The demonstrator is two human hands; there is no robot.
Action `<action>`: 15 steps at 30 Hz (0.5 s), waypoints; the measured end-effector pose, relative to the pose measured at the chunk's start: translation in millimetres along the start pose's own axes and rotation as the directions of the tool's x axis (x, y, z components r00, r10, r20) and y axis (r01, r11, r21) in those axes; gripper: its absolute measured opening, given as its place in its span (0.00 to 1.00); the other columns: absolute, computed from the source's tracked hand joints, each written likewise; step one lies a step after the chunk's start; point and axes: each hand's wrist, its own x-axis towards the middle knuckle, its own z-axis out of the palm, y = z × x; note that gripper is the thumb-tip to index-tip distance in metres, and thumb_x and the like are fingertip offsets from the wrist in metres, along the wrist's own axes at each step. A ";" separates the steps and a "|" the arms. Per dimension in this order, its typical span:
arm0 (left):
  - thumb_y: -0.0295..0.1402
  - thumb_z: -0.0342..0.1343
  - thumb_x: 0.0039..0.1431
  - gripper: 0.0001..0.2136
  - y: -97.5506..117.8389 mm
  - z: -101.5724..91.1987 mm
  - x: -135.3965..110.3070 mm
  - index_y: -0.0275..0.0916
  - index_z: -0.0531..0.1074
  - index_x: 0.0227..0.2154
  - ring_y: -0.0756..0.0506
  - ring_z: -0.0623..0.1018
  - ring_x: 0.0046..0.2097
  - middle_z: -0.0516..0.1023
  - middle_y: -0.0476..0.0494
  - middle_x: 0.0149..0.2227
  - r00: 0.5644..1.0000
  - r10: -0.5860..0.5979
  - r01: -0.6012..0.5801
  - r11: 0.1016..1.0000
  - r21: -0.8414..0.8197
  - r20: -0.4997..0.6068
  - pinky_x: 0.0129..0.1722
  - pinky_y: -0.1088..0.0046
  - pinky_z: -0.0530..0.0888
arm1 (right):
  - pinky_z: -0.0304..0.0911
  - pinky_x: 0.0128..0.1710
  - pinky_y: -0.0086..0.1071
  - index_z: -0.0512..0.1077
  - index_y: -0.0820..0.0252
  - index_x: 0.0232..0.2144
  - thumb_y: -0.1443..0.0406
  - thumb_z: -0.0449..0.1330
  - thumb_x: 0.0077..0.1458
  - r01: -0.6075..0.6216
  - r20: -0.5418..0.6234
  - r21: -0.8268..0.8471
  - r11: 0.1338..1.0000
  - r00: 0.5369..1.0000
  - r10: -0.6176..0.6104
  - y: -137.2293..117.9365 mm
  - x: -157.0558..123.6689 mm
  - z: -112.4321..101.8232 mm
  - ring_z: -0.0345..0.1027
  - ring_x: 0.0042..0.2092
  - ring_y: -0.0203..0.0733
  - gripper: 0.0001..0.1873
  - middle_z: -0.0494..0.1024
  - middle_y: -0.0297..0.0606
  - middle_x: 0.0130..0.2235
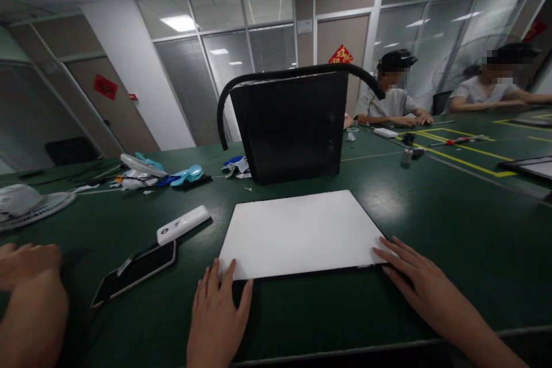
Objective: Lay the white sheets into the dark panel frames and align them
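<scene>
A flat white panel [297, 236] with a thin black edge lies on the green table in front of me. My left hand [219, 305] rests at its near left corner, fingers spread and the fingertips touching the edge. At the near right corner lies my right hand [414, 276], its fingers stretched out over the white surface. Neither hand grips anything. Behind the panel stands an upright black board [293, 126], with a black bent tube [297, 72] running along its top.
To the left lie a phone [138, 273] and a white power bank [184, 224]. Another person's arm [32, 299] reaches in at the left edge. Farther back are a light-blue handheld item [187, 175] and cables. Two people sit across at the right, near yellow tape lines [466, 161].
</scene>
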 end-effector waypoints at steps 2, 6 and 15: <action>0.53 0.39 0.70 0.36 1.0 -0.7 -0.3 0.33 0.70 0.68 0.27 0.62 0.73 0.60 0.27 0.73 1.000 0.000 0.000 1.000 -0.007 -0.009 0.72 0.45 0.61 | 0.67 0.64 0.64 0.65 0.39 0.70 0.47 0.47 0.75 0.003 0.004 -0.011 1.000 1.000 -0.003 0.0 -0.2 -0.2 0.58 0.71 0.56 0.26 0.62 0.32 0.71; 0.53 0.40 0.70 0.36 2.2 -1.2 -0.1 0.33 0.70 0.68 0.26 0.62 0.73 0.59 0.26 0.73 1.000 -0.015 0.015 1.000 -0.017 -0.013 0.71 0.45 0.62 | 0.68 0.63 0.64 0.64 0.39 0.70 0.46 0.46 0.75 0.001 0.027 -0.027 1.000 1.000 -0.001 0.4 -1.3 0.9 0.59 0.70 0.57 0.28 0.62 0.33 0.71; 0.54 0.40 0.69 0.38 0.9 1.2 -1.0 0.30 0.69 0.69 0.27 0.62 0.73 0.59 0.24 0.73 0.999 -0.034 0.034 0.999 -0.016 -0.017 0.71 0.45 0.63 | 0.63 0.68 0.61 0.62 0.37 0.71 0.42 0.44 0.74 -0.043 0.048 0.008 0.999 0.998 0.042 -0.4 -2.7 4.8 0.58 0.70 0.52 0.30 0.60 0.28 0.71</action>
